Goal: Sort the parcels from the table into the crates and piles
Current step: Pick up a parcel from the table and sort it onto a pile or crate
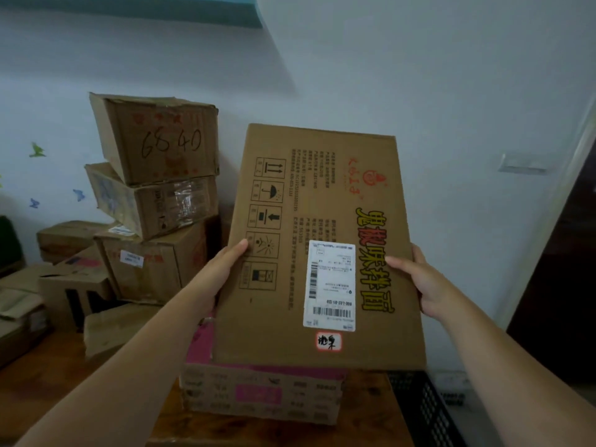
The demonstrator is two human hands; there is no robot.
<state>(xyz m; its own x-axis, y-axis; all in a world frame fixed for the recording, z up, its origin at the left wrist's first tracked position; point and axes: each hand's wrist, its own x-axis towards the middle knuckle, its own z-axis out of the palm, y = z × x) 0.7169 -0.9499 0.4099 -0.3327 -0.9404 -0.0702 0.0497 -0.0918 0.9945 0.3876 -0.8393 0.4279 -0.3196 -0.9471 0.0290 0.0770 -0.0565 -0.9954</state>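
I hold a large flat brown cardboard parcel [290,321] up in front of me, its printed face toward the camera, with a white shipping label low on it. My left hand [222,269] grips its left edge and my right hand [419,282] grips its right edge. Under it on the wooden table [135,375] lies a box with a pink top [261,395]. A black slatted crate [425,411] shows at the lower right, beside the table.
A stack of brown boxes [158,195] leans against the white wall at the left, the top one marked 6840. More low, crumpled boxes [74,291] crowd the table's left side. A dark doorway [561,259] is at the far right.
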